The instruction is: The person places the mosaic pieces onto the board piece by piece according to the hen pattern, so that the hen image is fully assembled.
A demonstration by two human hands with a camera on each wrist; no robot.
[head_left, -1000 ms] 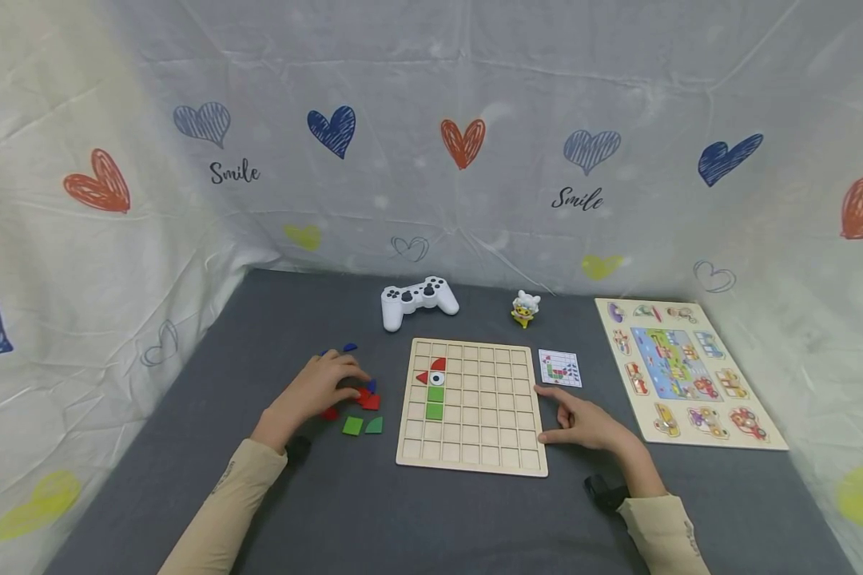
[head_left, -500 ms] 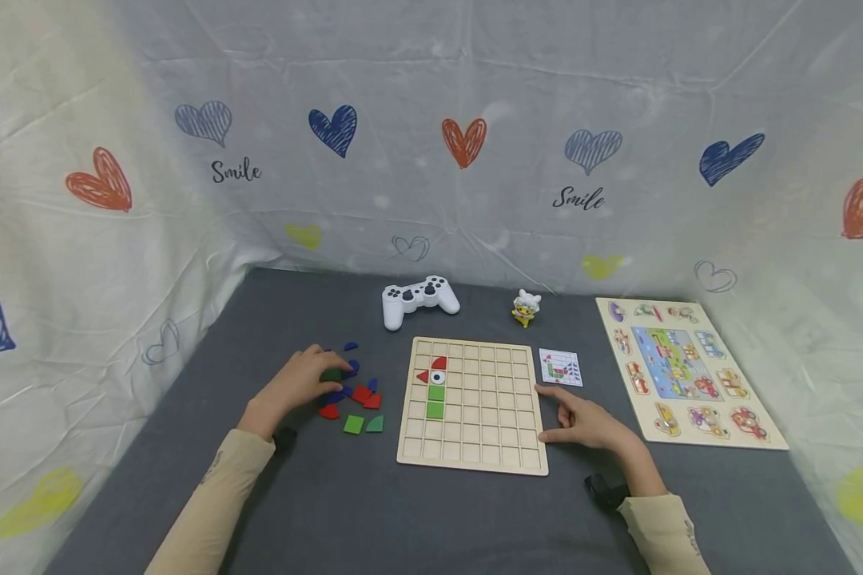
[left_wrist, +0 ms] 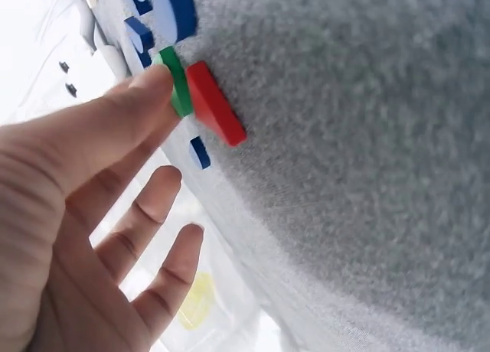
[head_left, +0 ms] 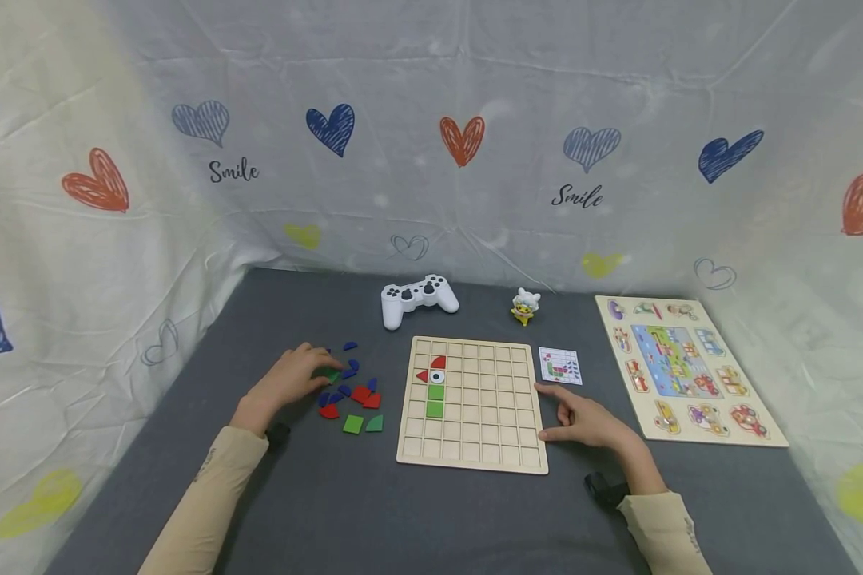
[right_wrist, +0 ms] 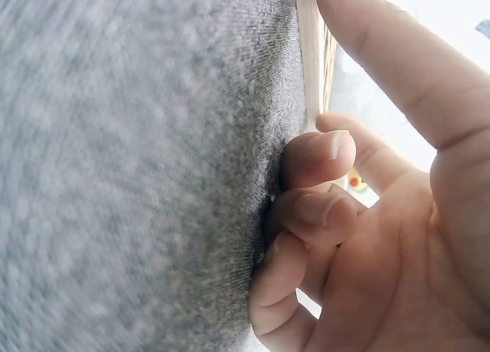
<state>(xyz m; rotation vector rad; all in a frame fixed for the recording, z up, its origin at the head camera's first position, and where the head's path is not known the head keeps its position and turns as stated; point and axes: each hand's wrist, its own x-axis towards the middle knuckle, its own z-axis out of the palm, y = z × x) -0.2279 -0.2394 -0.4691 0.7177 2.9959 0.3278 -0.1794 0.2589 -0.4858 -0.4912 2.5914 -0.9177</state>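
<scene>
My left hand [head_left: 284, 385] is over the loose pieces left of the grid board. Between thumb and forefinger it pinches a green piece [left_wrist: 177, 82]; the other fingers are spread apart. A red piece [left_wrist: 216, 105] lies right beside it on the cloth. With thumb and forefinger extended, my right hand [head_left: 582, 419] touches the right edge of the wooden grid board [head_left: 482, 461]; its other fingers are curled in. Set in the board's left columns are a red quarter-round [head_left: 439, 363], a red triangle [head_left: 422, 375], a white eye tile [head_left: 437, 377] and two green squares [head_left: 435, 409].
Several blue pieces [head_left: 350, 346], red pieces [head_left: 371, 401], a green square [head_left: 353, 424] and a green quarter-round [head_left: 375, 424] lie loose. Around the board are a pattern card [head_left: 560, 366], a white game controller [head_left: 419, 299], a small figurine [head_left: 525, 307] and a picture puzzle board [head_left: 690, 371].
My left hand has drawn back leftward from the red pieces, uncovering several blue and red ones, and now pinches a green piece. My right hand stays at the board's edge.
</scene>
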